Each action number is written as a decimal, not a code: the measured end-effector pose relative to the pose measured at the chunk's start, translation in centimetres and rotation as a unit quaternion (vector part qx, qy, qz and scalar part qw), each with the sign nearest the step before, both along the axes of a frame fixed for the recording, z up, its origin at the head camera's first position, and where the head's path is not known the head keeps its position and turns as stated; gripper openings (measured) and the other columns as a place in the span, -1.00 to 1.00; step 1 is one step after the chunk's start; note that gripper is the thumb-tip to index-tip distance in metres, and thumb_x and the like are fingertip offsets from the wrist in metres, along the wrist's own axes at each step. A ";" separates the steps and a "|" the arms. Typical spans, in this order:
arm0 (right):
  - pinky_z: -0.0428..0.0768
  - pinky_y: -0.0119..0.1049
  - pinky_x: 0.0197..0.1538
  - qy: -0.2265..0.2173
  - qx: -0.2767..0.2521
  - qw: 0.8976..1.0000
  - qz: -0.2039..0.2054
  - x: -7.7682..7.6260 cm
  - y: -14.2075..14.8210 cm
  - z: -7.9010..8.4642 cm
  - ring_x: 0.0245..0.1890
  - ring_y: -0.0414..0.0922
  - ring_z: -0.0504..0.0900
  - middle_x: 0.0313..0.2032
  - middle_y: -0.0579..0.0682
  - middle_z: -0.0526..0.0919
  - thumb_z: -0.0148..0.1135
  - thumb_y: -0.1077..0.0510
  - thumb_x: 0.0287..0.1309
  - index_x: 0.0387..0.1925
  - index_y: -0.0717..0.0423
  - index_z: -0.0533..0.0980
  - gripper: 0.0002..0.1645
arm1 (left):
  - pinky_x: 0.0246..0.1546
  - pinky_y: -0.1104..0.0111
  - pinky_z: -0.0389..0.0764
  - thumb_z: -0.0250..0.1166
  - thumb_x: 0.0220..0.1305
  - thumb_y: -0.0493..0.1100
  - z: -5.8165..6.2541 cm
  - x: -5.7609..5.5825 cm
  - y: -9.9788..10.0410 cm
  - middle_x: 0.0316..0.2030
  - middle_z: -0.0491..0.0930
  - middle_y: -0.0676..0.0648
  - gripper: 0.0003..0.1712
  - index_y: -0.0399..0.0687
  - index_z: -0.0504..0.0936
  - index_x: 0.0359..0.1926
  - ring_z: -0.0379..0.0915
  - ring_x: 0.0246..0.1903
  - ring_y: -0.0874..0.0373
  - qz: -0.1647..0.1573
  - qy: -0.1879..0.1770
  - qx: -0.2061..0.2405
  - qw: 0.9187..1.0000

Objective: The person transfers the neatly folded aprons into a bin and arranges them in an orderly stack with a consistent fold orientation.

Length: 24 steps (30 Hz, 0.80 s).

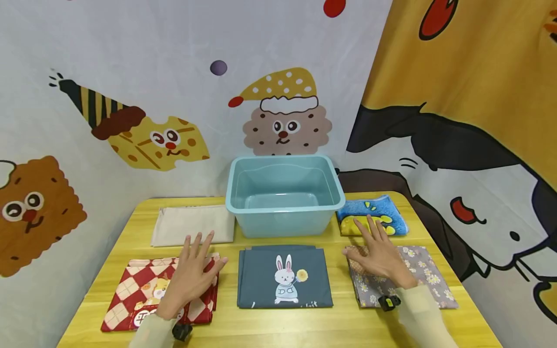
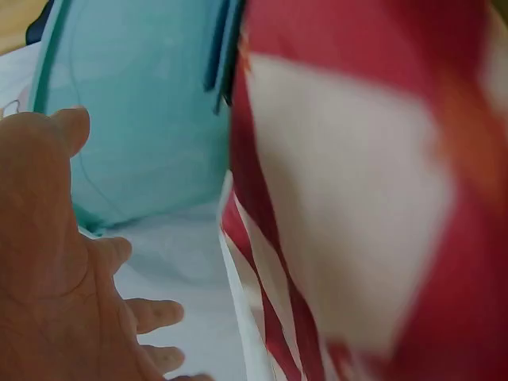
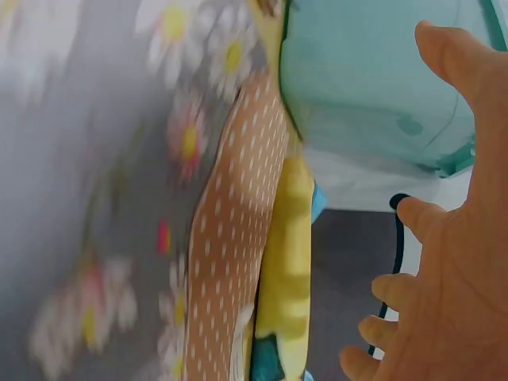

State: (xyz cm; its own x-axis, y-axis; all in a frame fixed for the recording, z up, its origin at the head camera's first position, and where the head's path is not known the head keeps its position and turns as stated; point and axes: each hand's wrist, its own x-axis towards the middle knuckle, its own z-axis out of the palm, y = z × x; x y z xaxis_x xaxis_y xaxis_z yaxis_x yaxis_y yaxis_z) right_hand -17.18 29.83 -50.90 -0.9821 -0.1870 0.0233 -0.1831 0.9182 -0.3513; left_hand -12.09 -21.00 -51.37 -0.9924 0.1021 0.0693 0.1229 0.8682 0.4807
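My left hand (image 1: 191, 275), fingers spread, is over a folded red-and-cream checked cloth (image 1: 124, 295) with a cartoon print. In the left wrist view a gap shows between that hand's fingers and the checked cloth (image 2: 341, 190). On the other side my right hand (image 1: 380, 253) spreads its fingers over a folded grey daisy-print cloth (image 1: 428, 275) with a brown dotted part (image 3: 234, 214). Neither hand holds anything. Between them lies a folded dark grey-blue cloth (image 1: 256, 285) with a rabbit print.
A light blue plastic tub (image 1: 285, 224) stands at the back middle of the yellow wooden table (image 1: 278, 331). Left of it lies a folded cream cloth (image 1: 191, 222); right of it, a folded blue-and-yellow fuzzy cloth (image 1: 387, 205). A cartoon-printed curtain (image 1: 165, 58) hangs behind.
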 end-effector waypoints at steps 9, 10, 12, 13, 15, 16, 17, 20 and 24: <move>0.14 0.63 0.32 -0.051 -0.087 0.994 0.037 0.0 -1.8 -0.4 0.59 0.41 -0.17 0.65 0.21 -0.25 0.26 -0.48 0.21 0.66 -0.31 -0.14 0.20 | 0.19 -0.43 0.41 0.04 0.47 0.40 0.1 -0.2 1.4 0.62 -0.05 -0.31 -0.04 0.17 -0.06 0.66 -0.30 0.59 -0.41 -0.004 -0.050 0.057 0.997; 0.14 0.63 0.32 -0.056 -0.099 0.993 0.040 0.0 -2.0 -0.5 0.59 0.41 -0.16 0.65 0.21 -0.24 0.27 -0.47 0.20 0.66 -0.32 -0.14 0.21 | 0.26 -0.46 0.31 0.05 0.48 0.39 0.1 -0.2 1.5 0.61 -0.03 -0.31 -0.05 0.14 -0.06 0.66 -0.29 0.59 -0.42 -0.005 -0.048 0.065 0.997; 0.14 0.62 0.32 -0.065 -0.119 0.990 0.046 0.0 -2.4 -0.6 0.59 0.41 -0.15 0.65 0.22 -0.24 0.29 -0.46 0.19 0.65 -0.34 -0.13 0.21 | 0.33 -0.46 0.20 0.07 0.48 0.36 0.0 -0.2 1.8 0.59 0.03 -0.32 -0.05 0.09 -0.04 0.66 -0.24 0.58 -0.44 -0.009 -0.043 0.087 0.995; 0.13 0.62 0.33 -0.069 -0.127 0.988 0.048 0.0 -2.6 -0.6 0.59 0.41 -0.14 0.65 0.22 -0.24 0.29 -0.45 0.19 0.65 -0.34 -0.13 0.20 | 0.37 -0.44 0.17 0.08 0.49 0.34 0.0 -0.2 2.0 0.52 0.19 -0.36 -0.06 0.07 -0.03 0.66 -0.20 0.58 -0.42 -0.013 -0.041 0.101 0.994; 0.11 0.61 0.35 -0.076 -0.145 0.985 0.053 0.0 -2.9 -0.7 0.59 0.39 -0.13 0.65 0.22 -0.21 0.31 -0.42 0.20 0.65 -0.32 -0.12 0.20 | 0.36 -0.38 0.24 0.10 0.50 0.30 -0.1 -0.2 2.3 0.40 0.33 -0.37 -0.08 0.04 -0.02 0.65 0.03 0.51 -0.39 -0.026 -0.035 0.130 0.991; 0.10 0.59 0.38 -0.081 -0.155 0.983 0.054 0.0 -3.0 -0.7 0.60 0.37 -0.12 0.65 0.21 -0.20 0.31 -0.42 0.20 0.65 -0.32 -0.11 0.19 | 0.38 -0.35 0.25 0.11 0.51 0.28 -0.2 -0.2 2.5 0.39 0.35 -0.37 -0.08 0.02 -0.01 0.65 0.07 0.50 -0.38 -0.033 -0.032 0.144 0.988; 0.10 0.56 0.39 -0.084 -0.162 0.981 0.058 0.0 -3.2 -0.7 0.60 0.36 -0.10 0.64 0.22 -0.16 0.32 -0.39 0.22 0.65 -0.28 -0.11 0.19 | 0.38 -0.33 0.27 0.12 0.51 0.26 -0.3 -0.3 2.7 0.38 0.35 -0.36 -0.09 0.00 0.00 0.64 0.11 0.49 -0.36 -0.041 -0.030 0.156 0.986; 0.14 0.46 0.45 -0.099 -0.184 0.976 0.063 0.1 -3.4 -0.7 0.59 0.33 -0.01 0.63 0.20 -0.04 0.34 -0.33 0.24 0.65 -0.19 -0.07 0.17 | 0.37 -0.29 0.30 0.15 0.50 0.24 -0.5 -0.2 3.2 0.50 0.21 -0.32 -0.09 -0.02 0.02 0.64 0.16 0.48 -0.33 -0.055 -0.031 0.179 0.982; 0.25 0.40 0.43 -0.118 -0.189 0.974 0.048 0.4 -3.7 -0.8 0.54 0.33 0.15 0.61 0.18 0.07 0.35 -0.31 0.25 0.64 -0.20 -0.01 0.11 | 0.44 -0.30 0.19 0.20 0.46 0.26 -0.6 -0.1 3.7 0.58 0.10 -0.27 -0.07 0.04 0.05 0.63 0.02 0.55 -0.30 -0.054 -0.044 0.192 0.979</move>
State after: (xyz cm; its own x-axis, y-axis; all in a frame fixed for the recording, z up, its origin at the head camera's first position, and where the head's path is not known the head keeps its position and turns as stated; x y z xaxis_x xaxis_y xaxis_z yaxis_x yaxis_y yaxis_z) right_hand -16.81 26.14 -51.67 -0.9467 -0.3006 -0.1157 -0.1358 0.6981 -0.7030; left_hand -12.18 -17.25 -51.94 -0.9811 0.1900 0.0377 0.1474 0.6061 0.7816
